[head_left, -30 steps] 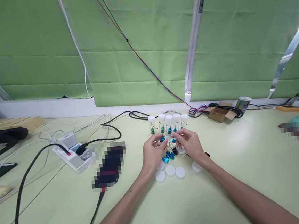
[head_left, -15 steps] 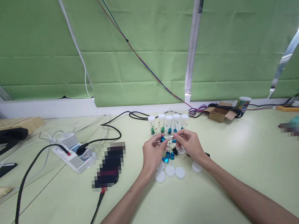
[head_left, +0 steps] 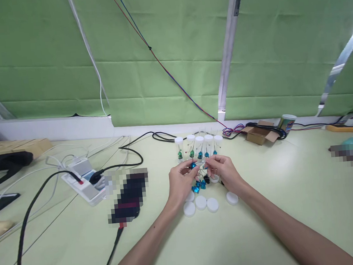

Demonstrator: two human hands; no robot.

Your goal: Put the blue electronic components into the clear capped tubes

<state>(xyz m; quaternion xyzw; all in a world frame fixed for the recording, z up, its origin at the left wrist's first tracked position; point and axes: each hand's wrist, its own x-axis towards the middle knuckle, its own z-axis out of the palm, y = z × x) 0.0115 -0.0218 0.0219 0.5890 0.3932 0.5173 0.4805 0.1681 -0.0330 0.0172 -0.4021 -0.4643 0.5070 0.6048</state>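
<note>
My left hand (head_left: pixel 182 181) is closed, its thumb and fingertips pinching a small shiny blue piece with thin wire arms (head_left: pixel 193 165). Opposite it, my right hand (head_left: pixel 225 172) is closed in a pinch on the end of a thin pale wire (head_left: pixel 200 163) that spans the gap between both hands. Beneath my hands lie several loose blue pieces (head_left: pixel 196 188) and a small black piece (head_left: pixel 207 179). Just behind stand several clear jars with white lids (head_left: pixel 199 140), green or blue wired pieces showing inside. My fingers partly hide what they hold.
White round lids (head_left: pixel 213 204) lie in front of my hands, with another lid (head_left: pixel 232 198) under my right wrist. A power strip (head_left: pixel 83 184) and black cables (head_left: pixel 134 146) are to the left. An open cardboard box (head_left: pixel 258 134) sits at the back right.
Both hands stay nearly in place. The blue piece in my left fingers has dipped very slightly, and the pale wire is less bright. My right hand has shifted slightly.
</note>
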